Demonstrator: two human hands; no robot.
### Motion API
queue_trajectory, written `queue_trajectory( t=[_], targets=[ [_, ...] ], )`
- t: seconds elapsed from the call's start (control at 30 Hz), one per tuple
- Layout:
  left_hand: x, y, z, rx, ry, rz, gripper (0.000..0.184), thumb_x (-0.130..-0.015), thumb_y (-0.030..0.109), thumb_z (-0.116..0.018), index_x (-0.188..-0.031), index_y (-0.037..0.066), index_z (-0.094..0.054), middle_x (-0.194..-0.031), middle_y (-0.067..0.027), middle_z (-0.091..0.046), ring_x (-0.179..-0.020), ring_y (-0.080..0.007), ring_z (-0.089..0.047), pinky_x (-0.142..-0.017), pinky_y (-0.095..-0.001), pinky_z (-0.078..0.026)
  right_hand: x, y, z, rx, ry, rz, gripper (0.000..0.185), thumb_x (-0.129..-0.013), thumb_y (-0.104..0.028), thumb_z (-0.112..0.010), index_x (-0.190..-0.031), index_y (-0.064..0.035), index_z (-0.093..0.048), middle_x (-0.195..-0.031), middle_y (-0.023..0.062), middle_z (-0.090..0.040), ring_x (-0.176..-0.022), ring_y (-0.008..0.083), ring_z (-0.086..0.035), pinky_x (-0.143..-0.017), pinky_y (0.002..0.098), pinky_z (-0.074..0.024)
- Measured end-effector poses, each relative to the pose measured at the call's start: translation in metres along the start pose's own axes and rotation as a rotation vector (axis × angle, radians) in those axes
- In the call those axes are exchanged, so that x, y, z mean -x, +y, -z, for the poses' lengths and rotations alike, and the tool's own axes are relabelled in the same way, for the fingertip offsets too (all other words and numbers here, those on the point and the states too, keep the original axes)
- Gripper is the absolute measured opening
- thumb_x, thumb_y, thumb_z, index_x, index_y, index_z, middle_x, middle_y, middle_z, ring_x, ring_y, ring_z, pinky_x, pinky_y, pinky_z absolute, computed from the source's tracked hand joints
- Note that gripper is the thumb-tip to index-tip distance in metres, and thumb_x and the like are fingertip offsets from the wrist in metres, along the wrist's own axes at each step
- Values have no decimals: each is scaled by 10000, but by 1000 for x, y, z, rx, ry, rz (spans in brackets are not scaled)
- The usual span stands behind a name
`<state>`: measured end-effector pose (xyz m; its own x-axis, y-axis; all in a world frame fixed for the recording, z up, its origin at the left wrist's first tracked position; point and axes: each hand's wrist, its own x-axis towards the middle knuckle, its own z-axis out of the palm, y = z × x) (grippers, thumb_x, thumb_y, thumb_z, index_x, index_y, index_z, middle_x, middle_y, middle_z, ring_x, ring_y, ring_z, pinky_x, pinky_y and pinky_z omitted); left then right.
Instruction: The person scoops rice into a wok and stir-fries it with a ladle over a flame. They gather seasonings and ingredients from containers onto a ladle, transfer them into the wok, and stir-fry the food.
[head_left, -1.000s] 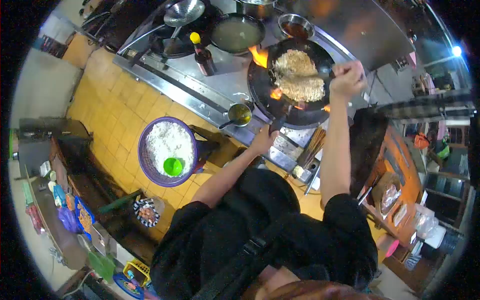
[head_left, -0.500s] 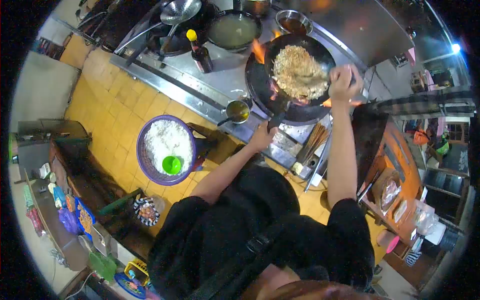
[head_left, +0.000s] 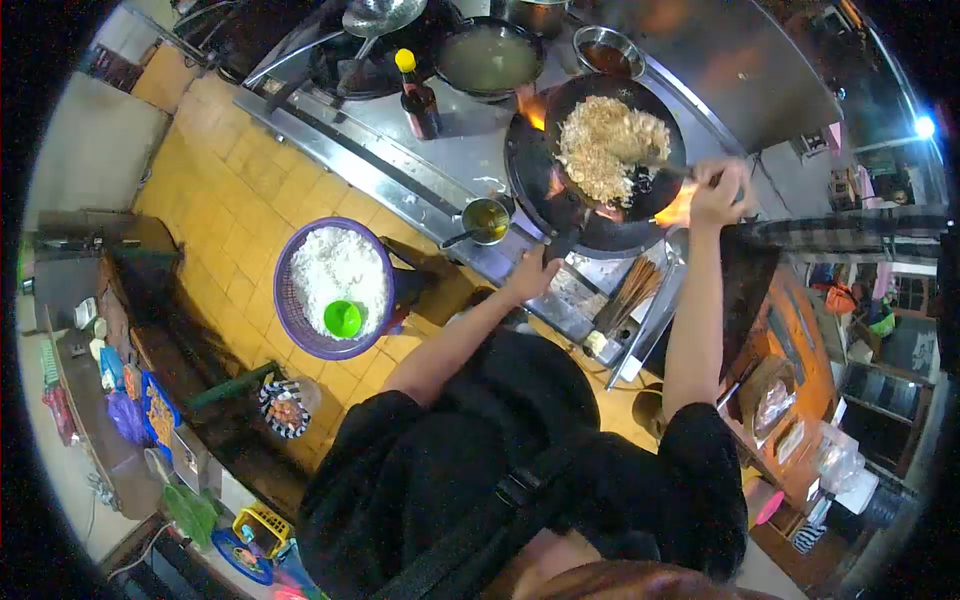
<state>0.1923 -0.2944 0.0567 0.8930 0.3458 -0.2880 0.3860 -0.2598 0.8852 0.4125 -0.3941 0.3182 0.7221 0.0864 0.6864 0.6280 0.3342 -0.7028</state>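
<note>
My left hand point(head_left: 532, 274) is closed round the dark handle point(head_left: 567, 238) at the near side of a black wok point(head_left: 672, 130). The wok is tilted over the stove, with orange flames point(head_left: 677, 204) showing at its edge. In it lies a heap of pale brown food point(head_left: 603, 140) that looks like fried rice. My right hand point(head_left: 720, 195), slightly blurred, grips the spatula point(head_left: 664, 166) by its handle on the right of the wok. The spatula's blade is partly hidden in the food.
A sauce bottle point(head_left: 421, 108), a pan of cloudy liquid point(head_left: 488, 58), a metal bowl point(head_left: 608, 52) and a small oil pot point(head_left: 486, 221) stand around the stove. Wooden skewers point(head_left: 632, 290) lie at its front edge. At left is a purple basket point(head_left: 281, 285) of white rice with a green bowl.
My right hand has moved outward to the right with the spatula, whose shaft now shows. The food has shifted in the wok. My left hand keeps its hold, and the view has shifted slightly.
</note>
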Motion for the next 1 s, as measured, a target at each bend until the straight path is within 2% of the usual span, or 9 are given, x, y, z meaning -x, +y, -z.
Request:
queue_trajectory(
  t=[0.3, 0.37, 0.43, 0.57, 0.7, 0.77, 0.83, 0.9, 1.0],
  targets=[
    [4, 12, 10, 170, -99, 27, 472, -884, 379, -568, -1081, -41, -482, -827, -195, -588, -664, -244, -620, -619, -396, -479, -32, -11, -9, 6, 106, -29, 366, -899, -244, -445, -592, -44, -446, -518, 77, -468, -435, 144, -429, -403, 279, -339],
    [4, 33, 17, 404, -170, 33, 416, -885, 334, -582, -1077, -25, -498, -812, -150, -586, -627, -185, -597, -570, -345, -474, -23, 1, -2, 783, 74, 454, 299, -884, -157, -394, -620, -23, -441, -513, 87, -423, -425, 161, -393, -434, 302, -376],
    [3, 13, 7, 374, -165, 153, 404, -885, 315, -590, -1101, -14, -500, -798, -116, -581, -625, -157, -583, -572, -329, -474, 16, 12, -12, -114, 135, 69, 283, -870, -157, -427, -623, -19, -439, -515, 81, -417, -423, 149, -378, -426, 279, -366],
    [-11, -11, -4, 255, -131, 0, 518, -864, 387, -588, -1162, -22, -482, -944, -189, -632, -851, -315, -630, -760, -419, -478, 5, -39, -22, 529, 68, 132, 321, -887, -189, -458, -630, 2, -436, -546, 88, -459, -426, 156, -403, -426, 305, -379],
    [-20, -10, -6, 145, -116, 82, 541, -830, 420, -581, -1150, -12, -511, -1037, -257, -612, -1002, -419, -575, -847, -453, -443, 69, -7, 7, 286, 3, 36, 233, -903, -158, -449, -765, -13, -567, -710, 124, -573, -647, 208, -575, -513, 324, -476],
    [-34, -17, -6, 14, -148, 44, 539, -823, 390, -591, -1136, -40, -507, -949, -217, -648, -881, -383, -623, -804, -427, -469, 102, -20, 22, 523, 55, -293, 210, -915, -176, -451, -987, -46, -600, -829, 137, -606, -751, 234, -601, -555, 321, -510],
    [-40, -6, -4, 243, -312, -47, 262, -885, 292, -551, -847, 35, -592, -650, -29, -578, -544, -135, -545, -541, -295, -467, 130, -58, 28, -128, 167, -1110, 296, -924, -188, -468, -1191, -63, -502, -874, 121, -609, -714, 234, -615, -510, 322, -515],
    [-35, 35, 11, 343, -356, 27, 242, -886, 272, -554, -796, 58, -625, -668, -43, -616, -546, -143, -572, -538, -292, -481, 134, -51, 26, -340, 233, -1496, 352, -922, -175, -483, -1262, -112, -419, -788, 86, -582, -593, 207, -593, -413, 297, -466],
    [-32, 68, 20, 713, -591, 547, 207, -875, 270, -578, -761, 106, -631, -634, -46, -591, -533, -169, -564, -549, -299, -479, 185, -4, 50, 241, -208, -1418, 331, -916, -184, -515, -1220, -78, -433, -662, 52, -478, -419, 161, -482, -341, 276, -381]
  ],
)
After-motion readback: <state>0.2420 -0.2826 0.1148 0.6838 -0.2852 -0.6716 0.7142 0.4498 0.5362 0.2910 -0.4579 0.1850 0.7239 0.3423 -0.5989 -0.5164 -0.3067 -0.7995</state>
